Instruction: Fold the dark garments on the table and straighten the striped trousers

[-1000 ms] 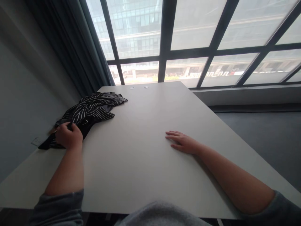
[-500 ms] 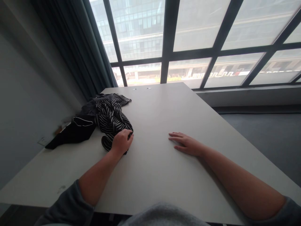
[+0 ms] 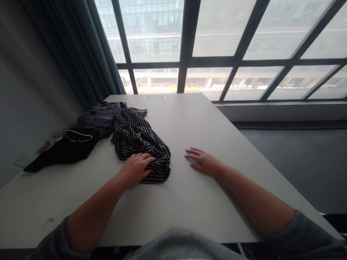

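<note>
A crumpled black garment with thin white stripes [image 3: 138, 139] lies on the white table [image 3: 189, 119], left of the middle. My left hand [image 3: 137, 167] rests on its near end, fingers pressed onto the cloth, apparently gripping it. My right hand [image 3: 204, 162] lies flat and open on the bare tabletop just right of the striped garment, not touching it. A second dark garment with white piping [image 3: 78, 139] lies further left, partly under the striped one, reaching the table's left edge.
Large windows with dark frames [image 3: 187, 43] rise behind the table's far edge. A dark curtain [image 3: 78, 54] hangs at the back left beside a grey wall. Two small round caps [image 3: 155, 98] sit near the far edge. Grey carpet [image 3: 298, 159] lies to the right.
My left hand has dragged the striped garment from the table's left edge toward the middle, uncovering the dark garment beneath. My right hand has stayed flat on the table.
</note>
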`<state>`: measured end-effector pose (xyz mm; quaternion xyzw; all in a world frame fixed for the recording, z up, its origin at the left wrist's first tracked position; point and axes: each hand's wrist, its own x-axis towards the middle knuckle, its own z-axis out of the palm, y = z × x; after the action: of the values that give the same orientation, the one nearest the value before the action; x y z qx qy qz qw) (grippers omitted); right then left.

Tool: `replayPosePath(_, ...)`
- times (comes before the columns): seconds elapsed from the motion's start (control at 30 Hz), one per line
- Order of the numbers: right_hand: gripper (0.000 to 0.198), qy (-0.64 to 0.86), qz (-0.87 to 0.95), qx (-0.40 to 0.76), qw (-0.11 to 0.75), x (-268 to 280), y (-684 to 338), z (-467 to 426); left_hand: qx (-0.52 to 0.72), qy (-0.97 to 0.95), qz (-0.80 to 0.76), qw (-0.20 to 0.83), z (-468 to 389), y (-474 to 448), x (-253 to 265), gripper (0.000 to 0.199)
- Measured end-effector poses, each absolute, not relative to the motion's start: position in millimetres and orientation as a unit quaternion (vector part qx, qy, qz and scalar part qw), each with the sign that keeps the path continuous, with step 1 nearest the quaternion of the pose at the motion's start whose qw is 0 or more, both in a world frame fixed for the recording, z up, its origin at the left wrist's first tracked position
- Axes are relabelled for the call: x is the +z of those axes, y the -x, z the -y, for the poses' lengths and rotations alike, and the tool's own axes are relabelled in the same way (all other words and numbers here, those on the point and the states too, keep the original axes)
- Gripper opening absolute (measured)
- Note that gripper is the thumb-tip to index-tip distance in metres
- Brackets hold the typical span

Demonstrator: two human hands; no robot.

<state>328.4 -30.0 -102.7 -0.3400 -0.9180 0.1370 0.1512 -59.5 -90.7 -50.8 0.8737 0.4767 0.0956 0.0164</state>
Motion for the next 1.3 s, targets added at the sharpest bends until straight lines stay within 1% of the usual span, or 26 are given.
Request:
replayPosePath(0.07,0.05,0.351,0.921,0.096,0.142,-101,-327,32,0.066,-0.857,-0.511,-0.005,88,68,-52,0.04)
replayPosePath(0.17,0.046,0.354,0.925,0.043,0.133,-97,-322,36,0.048,-0.848,-0.527,-0.003,87,77,-50,0.046)
replayPosePath(0.23,0.046,0.343,0.929,0.028,0.133,-94,-316,39,0.044,-0.85,-0.525,0.009,89,79,-47,0.048)
replayPosePath(0.3,0.046,0.332,0.934,0.02,0.132,-92,-309,42,0.052,-0.851,-0.522,0.019,90,77,-44,0.042)
replayPosePath(0.37,0.044,0.325,0.935,0.013,0.142,-88,-300,46,0.076,-0.846,-0.527,0.019,92,68,-44,0.031)
replayPosePath(0.43,0.041,0.326,0.928,0.01,0.18,-81,-288,51,0.111,-0.838,-0.534,0.013,96,52,-45,0.023)
replayPosePath(0.47,0.039,0.331,0.919,0.01,0.213,-77,-281,54,0.132,-0.834,-0.535,0.013,98,43,-46,0.021)
replayPosePath(0.6,0.031,0.379,0.842,0.042,0.381,-53,-244,78,0.235,-0.803,-0.545,0.059,110,7,-50,0.02)
replayPosePath(0.67,0.028,0.391,0.819,0.078,0.413,-45,-227,92,0.272,-0.782,-0.553,0.095,116,-4,-48,0.02)
replayPosePath(0.73,0.03,0.386,0.821,0.107,0.406,-44,-216,102,0.287,-0.771,-0.555,0.124,119,-7,-43,0.02)
replayPosePath(0.83,0.041,0.362,0.847,0.127,0.369,-53,-214,105,0.294,-0.763,-0.558,0.141,120,-1,-38,0.022)
replayPosePath(0.97,0.062,0.331,0.881,0.121,0.315,-69,-221,100,0.31,-0.771,-0.535,0.156,117,12,-38,0.026)
replayPosePath(1.03,0.065,0.328,0.884,0.113,0.314,-73,-221,99,0.324,-0.778,-0.512,0.167,116,14,-40,0.026)
replayPosePath(1.07,0.062,0.33,0.88,0.111,0.323,-74,-220,100,0.33,-0.783,-0.499,0.17,115,15,-41,0.026)
replayPosePath(1.17,0.043,0.332,0.856,0.123,0.376,-73,-218,101,0.322,-0.814,-0.455,0.163,115,14,-44,0.024)
replayPosePath(1.23,0.03,0.321,0.84,0.154,0.41,-71,-218,100,0.297,-0.836,-0.438,0.148,115,13,-45,0.022)
replayPosePath(1.3,0.021,0.309,0.831,0.194,0.42,-69,-220,98,0.276,-0.847,-0.434,0.136,115,13,-47,0.018)
